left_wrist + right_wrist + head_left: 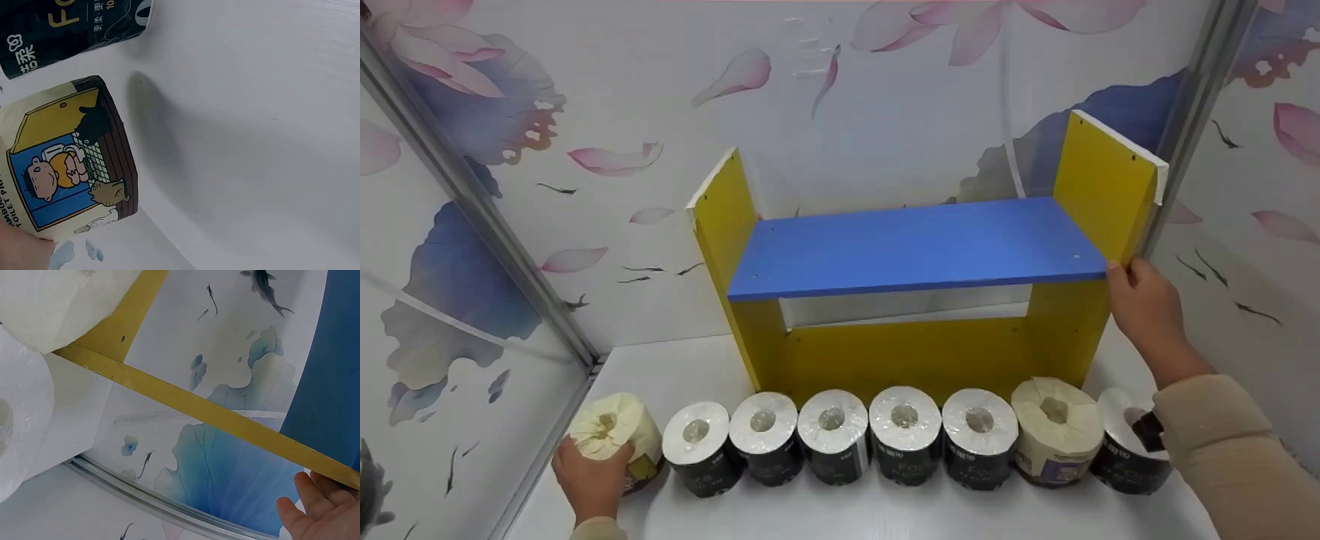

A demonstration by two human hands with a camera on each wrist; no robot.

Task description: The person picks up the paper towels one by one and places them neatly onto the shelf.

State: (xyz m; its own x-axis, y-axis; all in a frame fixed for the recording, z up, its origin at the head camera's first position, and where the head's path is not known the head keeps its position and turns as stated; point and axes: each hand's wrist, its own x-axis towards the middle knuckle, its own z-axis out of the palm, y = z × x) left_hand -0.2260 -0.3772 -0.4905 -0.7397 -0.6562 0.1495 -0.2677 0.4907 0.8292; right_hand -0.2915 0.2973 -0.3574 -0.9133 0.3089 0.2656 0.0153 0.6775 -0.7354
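Landmark: the yellow-sided wooden rack with a blue plank shelf (pixel 911 251), standing on the white table (pixel 840 517) against the flowered back wall.
Roll in hand: a cream paper-wrapped toilet roll with a cartoon label (pixel 613 435), upright on its end, at the left end of the row in front of the rack, below and left of the rack's left side panel.
Left hand (pixel 591 484): curled round that cream roll from the near side; in the left wrist view the label (pixel 67 163) shows beside a fingertip.
Right hand (pixel 1144 307): on the front edge of the rack's right yellow panel (pixel 1102 187), fingers laid along it (pixel 315 509); whether it truly grips I cannot tell.
Row: black-wrapped white rolls (pixel 832 435) and a second cream roll (pixel 1054 431) line the rack's front.
Bearing: the shelf lies up and to the right of the held roll, its long axis left to right; the left hand is nearer the roll, the right nearer the shelf.
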